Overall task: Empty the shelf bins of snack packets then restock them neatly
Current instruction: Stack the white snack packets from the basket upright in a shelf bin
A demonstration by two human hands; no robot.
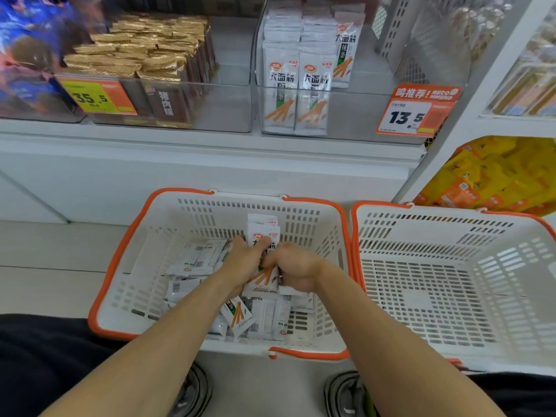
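Note:
A white basket with orange rim [126, 251] sits on the floor in front of me, holding several loose white snack packets [192, 260]. My left hand [243, 260] and my right hand [296, 270] meet over its middle and both grip a small upright stack of white packets [263, 236]. On the shelf above, a clear bin [361, 112] holds rows of the same white packets [296, 82] standing upright at its left side.
A second white basket [451, 284] stands to the right with nothing in it. A clear bin to the left holds gold and brown packets [144, 49]. Price tags [412, 115] hang on the bin fronts. Yellow packs [493, 176] fill a lower right shelf. My shoes [192, 392] are below.

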